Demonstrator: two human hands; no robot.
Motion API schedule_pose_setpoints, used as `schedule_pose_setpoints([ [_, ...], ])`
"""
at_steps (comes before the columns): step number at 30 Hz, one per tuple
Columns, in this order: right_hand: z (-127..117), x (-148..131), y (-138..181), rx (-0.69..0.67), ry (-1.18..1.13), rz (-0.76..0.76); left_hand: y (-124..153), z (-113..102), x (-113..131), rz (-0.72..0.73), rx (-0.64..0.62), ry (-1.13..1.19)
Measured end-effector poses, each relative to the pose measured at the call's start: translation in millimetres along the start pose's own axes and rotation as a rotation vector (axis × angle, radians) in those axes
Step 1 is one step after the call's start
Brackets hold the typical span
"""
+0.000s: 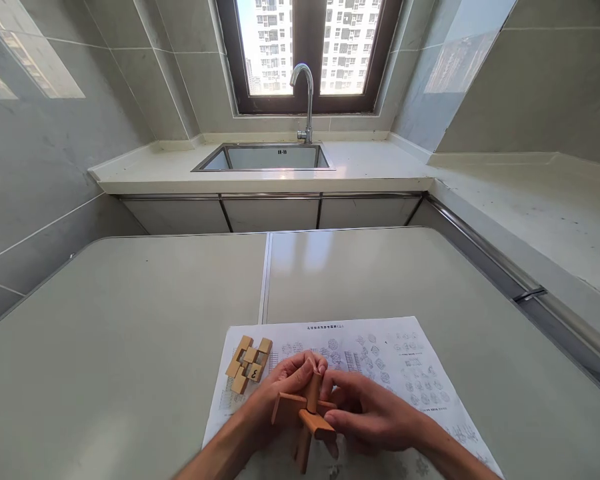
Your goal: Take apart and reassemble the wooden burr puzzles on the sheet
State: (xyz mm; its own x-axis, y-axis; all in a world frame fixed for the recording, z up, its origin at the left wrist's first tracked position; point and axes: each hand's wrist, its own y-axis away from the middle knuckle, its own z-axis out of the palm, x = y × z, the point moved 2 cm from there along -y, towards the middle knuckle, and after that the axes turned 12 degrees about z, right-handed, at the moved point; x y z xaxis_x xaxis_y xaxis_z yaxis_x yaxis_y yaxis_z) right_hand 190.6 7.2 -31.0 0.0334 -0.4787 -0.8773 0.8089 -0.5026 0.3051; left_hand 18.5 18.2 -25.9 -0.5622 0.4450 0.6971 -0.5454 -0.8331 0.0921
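Near the front of the table, a reddish-brown wooden burr puzzle [314,421] of crossing sticks is raised above a printed sheet [420,360]. My left hand [285,381] closes around its upper and left side, with the thumb near the upright stick. From the right, my right hand [365,408] pinches at the sticks, its thumb by the front end of one that points toward me. Some sticks' far ends are hidden behind the fingers. Lighter notched wooden pieces [250,362], one marked with a 3, lie on the sheet's left part beside my left hand.
The sheet carries line diagrams and lies on a pale table [130,320] with a seam down its middle. Beyond it stand a counter with a sink [275,157], a tap [307,100] and a window. Another counter [540,213] runs along the right; tiled walls surround the table.
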Motion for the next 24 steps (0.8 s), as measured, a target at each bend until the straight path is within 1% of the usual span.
schedule_pose_setpoints([
  [3, 1, 1, 2, -0.099, -0.019, 0.068, -1, -7, -3, 0.027, 0.008, -0.096],
  [6, 1, 2, 4, -0.167, -0.110, 0.137, -1, -7, -3, 0.034, 0.031, -0.207],
  [8, -2, 2, 5, -0.176, -0.179, 0.127, -1, -3, -1, 0.026, 0.078, -0.209],
  [10, -6, 2, 5, -0.146, -0.256, 0.079, -1, 1, 1, 0.035, 0.113, -0.149],
  [11, -8, 1, 5, -0.105, -0.304, 0.044, -1, 2, 1, 0.043, 0.124, -0.113],
  [13, -15, -2, 7, 0.045, -0.404, -0.040, -1, 2, 2, 0.052, 0.150, -0.056],
  [15, -20, -7, 8, 0.264, -0.482, -0.135, -1, -2, 1, 0.047, 0.195, -0.018],
  [16, -23, -9, 9, 0.378, -0.512, -0.163, -1, -3, 0, 0.040, 0.212, -0.003],
  [18, -28, -13, 10, 0.564, -0.583, -0.212, -1, -5, -1, 0.033, 0.232, 0.008],
  [20, -33, -14, 10, 0.686, -0.640, -0.276, 0, -5, -1, 0.027, 0.241, 0.013],
  [21, -36, -14, 10, 0.725, -0.662, -0.305, 0, -5, 0, 0.024, 0.245, 0.017],
  [24, -45, -10, 9, 0.793, -0.716, -0.362, -1, -2, 1, 0.013, 0.252, 0.031],
])
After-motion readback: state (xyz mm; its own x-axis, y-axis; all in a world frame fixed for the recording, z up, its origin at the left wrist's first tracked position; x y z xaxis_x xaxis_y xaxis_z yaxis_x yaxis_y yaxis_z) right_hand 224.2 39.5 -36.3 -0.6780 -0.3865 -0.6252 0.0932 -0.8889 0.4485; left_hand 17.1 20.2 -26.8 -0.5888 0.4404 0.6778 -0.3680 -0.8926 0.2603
